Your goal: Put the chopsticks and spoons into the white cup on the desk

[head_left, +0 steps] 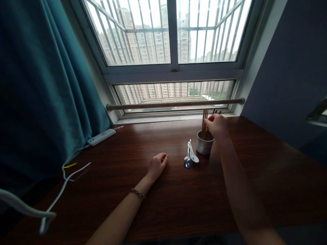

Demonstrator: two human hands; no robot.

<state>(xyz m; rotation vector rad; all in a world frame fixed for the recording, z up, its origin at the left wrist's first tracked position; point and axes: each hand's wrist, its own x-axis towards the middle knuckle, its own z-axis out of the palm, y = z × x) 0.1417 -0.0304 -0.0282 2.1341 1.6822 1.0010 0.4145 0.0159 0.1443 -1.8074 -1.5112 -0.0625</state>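
A white power strip [101, 136] lies at the left of the dark wooden desk [153, 211]. The left hand [156, 165] rests loosely curled on the wood, holding nothing. Just right lie white and metal spoons [190, 157], beside a perforated metal cup [204, 143]. The right hand [217, 126] pinches brown wooden chopsticks [204, 122] standing in that cup.

Head view, downward (desk [163, 204] near)

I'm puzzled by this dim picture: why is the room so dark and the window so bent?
Head view: the bright barred window backlights everything, leaving the dark wooden table and teal curtain murky; the wide lens bows the frame's edges; the right hand looks slightly soft.
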